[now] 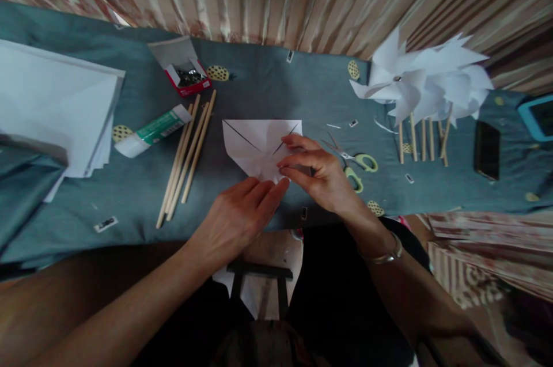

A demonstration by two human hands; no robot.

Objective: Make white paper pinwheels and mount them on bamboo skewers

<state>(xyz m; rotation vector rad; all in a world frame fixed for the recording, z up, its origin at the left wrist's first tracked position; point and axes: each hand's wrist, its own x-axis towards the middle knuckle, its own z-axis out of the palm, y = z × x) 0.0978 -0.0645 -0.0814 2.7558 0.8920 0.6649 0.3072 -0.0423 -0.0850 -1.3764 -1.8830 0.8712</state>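
Observation:
A white paper sheet (254, 132) lies in front of me, with diagonal slits running in from its two far corners. Its near left corner appears folded inward. My left hand (242, 211) is closed at the sheet's near edge, its thumb and fingers pressing the folded paper. On the sheet's right half, my right hand (317, 171) has its fingertips bent together at the paper near the middle, pinching it. The exact grip under the fingers is partly hidden. Just right of that hand, a pair of scissors (360, 165) with green handles rests on the cloth.
Wooden sticks (185, 159), a glue tube (155, 131) and an open red box of metal pins (190, 82) lie left. A paper stack (56, 108) is farther left. Finished paper pinwheels (415, 79) on sticks, a dark phone (487, 150) and a blue-edged device (540, 116) are right.

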